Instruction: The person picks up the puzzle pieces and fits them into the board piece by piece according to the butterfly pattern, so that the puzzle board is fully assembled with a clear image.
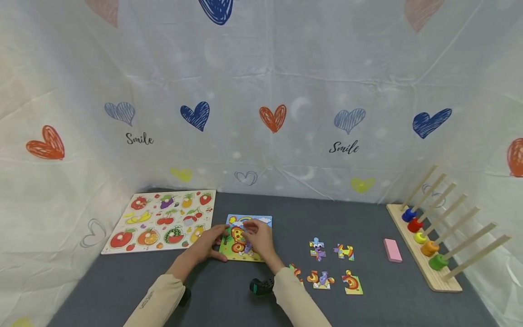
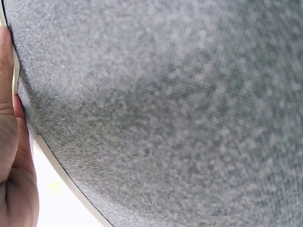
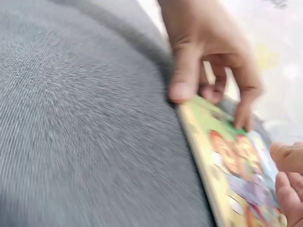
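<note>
A square picture puzzle (image 1: pixel 246 257) with a lion, a sun and a rainbow lies in front of me on the dark table. My left hand (image 1: pixel 204 246) grips its left side. In the right wrist view that hand's thumb (image 3: pixel 182 90) sits at the board's corner, with one fingertip pressed on the printed top. My right hand (image 1: pixel 260 239) is bent over the board's right half, thumb and fingertips low over the picture; I cannot tell if they pinch a piece. Several loose puzzle pieces (image 1: pixel 321 280) lie to the right, one partly hidden by my right sleeve.
A fruit board (image 1: pixel 157 245) lies at the back left, close to the puzzle. On the right are a pink block (image 1: pixel 392 250) and a wooden peg stand (image 1: pixel 443 284) with coloured rings and tilted rods. A patterned white curtain (image 1: pixel 304 181) borders the dark table (image 1: pixel 220 306).
</note>
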The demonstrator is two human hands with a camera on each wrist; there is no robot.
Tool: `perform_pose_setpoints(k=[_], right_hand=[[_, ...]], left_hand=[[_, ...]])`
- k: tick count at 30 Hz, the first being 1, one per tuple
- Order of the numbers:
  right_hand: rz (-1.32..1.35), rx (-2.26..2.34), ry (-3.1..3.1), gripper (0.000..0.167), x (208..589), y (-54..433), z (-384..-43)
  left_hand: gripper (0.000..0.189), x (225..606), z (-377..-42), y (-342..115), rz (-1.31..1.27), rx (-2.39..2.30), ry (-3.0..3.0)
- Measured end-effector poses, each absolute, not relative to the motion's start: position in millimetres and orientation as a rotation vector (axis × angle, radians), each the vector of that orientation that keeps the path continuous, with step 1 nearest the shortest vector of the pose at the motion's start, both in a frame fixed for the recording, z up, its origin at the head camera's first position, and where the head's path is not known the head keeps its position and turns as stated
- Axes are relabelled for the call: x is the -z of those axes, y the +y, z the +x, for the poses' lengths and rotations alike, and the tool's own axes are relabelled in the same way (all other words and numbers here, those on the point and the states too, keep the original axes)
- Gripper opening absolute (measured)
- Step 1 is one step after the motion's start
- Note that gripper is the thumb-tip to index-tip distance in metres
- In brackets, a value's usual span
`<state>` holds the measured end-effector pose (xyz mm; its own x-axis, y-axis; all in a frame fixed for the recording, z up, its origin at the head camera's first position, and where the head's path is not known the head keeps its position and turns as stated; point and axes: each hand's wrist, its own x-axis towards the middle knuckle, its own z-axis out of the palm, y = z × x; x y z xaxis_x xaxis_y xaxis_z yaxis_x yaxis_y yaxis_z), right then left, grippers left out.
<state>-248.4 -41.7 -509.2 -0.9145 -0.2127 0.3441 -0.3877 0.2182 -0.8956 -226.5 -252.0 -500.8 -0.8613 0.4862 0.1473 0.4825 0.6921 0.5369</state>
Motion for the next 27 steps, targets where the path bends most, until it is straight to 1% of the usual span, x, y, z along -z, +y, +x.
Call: perform_pose_setpoints(k=[3,12,17,21,24,27], right_hand=[[0.547,-1.839,-2.328,0.023,502,-23,-248],[0.487,-2.007,-2.349,0.033,498,54,-249],[0.553,-1.976,-2.412,0.038,497,111,-242],[0.636,-1.905,-2.507,0.041,497,153,-236],[0.639,-1.818,-2.592,0.044,498,175,-233],[0.627,-1.7,-2.685,0.048,499,188,-232]], left_hand=[[0.057,500,-226,-252,0.766,-0.906,2.864],[0.058,493,-223,-252,0.76,-0.874,2.868],[0.058,492,-224,-248,0.829,-0.872,2.865],[0.057,492,-225,-247,0.834,-0.88,2.872],[0.057,493,-225,-248,0.841,-0.889,2.876],[0.058,496,-224,-249,0.837,-0.886,2.88]])
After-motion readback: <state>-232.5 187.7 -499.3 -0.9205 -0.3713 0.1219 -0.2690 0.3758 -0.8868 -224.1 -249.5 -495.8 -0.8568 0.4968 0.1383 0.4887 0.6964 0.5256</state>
